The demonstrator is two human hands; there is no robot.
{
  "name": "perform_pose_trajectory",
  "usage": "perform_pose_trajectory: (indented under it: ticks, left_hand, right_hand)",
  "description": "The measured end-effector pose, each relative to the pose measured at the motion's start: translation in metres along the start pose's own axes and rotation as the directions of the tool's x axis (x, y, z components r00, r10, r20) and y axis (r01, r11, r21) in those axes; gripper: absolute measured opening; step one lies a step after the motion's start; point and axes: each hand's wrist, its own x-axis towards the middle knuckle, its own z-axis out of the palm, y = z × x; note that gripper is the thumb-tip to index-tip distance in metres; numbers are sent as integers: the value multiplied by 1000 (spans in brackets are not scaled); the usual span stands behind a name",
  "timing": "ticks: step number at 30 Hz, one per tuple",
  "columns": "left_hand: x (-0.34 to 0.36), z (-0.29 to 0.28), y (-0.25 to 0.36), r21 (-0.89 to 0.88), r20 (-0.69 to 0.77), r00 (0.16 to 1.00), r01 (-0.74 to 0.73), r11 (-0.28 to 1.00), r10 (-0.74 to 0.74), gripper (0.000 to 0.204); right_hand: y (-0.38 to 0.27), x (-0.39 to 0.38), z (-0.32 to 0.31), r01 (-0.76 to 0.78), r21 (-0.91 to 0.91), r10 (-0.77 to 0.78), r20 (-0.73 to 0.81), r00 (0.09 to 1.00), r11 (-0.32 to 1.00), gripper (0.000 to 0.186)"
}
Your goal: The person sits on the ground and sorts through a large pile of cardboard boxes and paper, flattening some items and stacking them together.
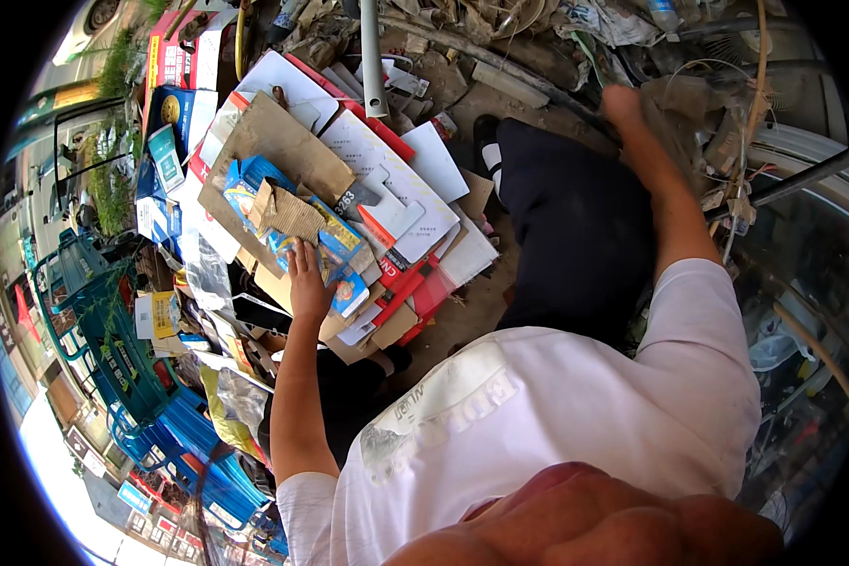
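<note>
My left hand [307,278] lies flat, fingers apart, on a blue and yellow flattened carton [341,255] on top of a heap of flattened boxes. Just above the fingers sits a small torn piece of brown cardboard [288,212], and behind it a large brown cardboard sheet [283,141]. White printed cartons [387,174] and red ones [415,288] spread out to the right of the hand. My right hand [623,102] is stretched far out to the upper right, into clutter beside crumpled clear plastic [674,94]. It is blurred and its fingers cannot be made out.
My leg in dark trousers [575,236] and a black shoe [486,132] stand right of the heap on dirt ground. A grey pipe [373,57] rises behind the heap. Blue crates [127,349] stack up at the left. Wires and scrap [736,179] crowd the right.
</note>
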Motion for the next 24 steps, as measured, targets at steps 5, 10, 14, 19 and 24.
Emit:
perform_pose_trajectory:
  ticks: [5, 10, 14, 19, 24]
  left_hand:
    - [1, 4, -6, -1, -38, 999, -28, 1000, 28, 101]
    - [-2, 6, -9, 14, -42, 999, -17, 1000, 18, 102]
    - [-2, 6, -7, 13, -28, 1000, -1, 1000, 1, 102]
    - [-3, 6, -7, 8, -37, 999, 13, 1000, -12, 103]
    - [5, 10, -3, 8, -57, 998, 4, 1000, -3, 104]
  right_hand:
    - [42, -17, -23, -67, 75, 76, -124, 989, 995, 13]
    - [61, -45, -44, -95, 208, 151, -270, 951, 974, 17]
    - [66, -73, -93, -113, 532, 372, -411, 832, 839, 26]
    - [92, -63, -168, 2, 723, 554, -532, 641, 691, 33]
    - [124, -31, -192, -92, 529, 451, -607, 654, 844, 33]
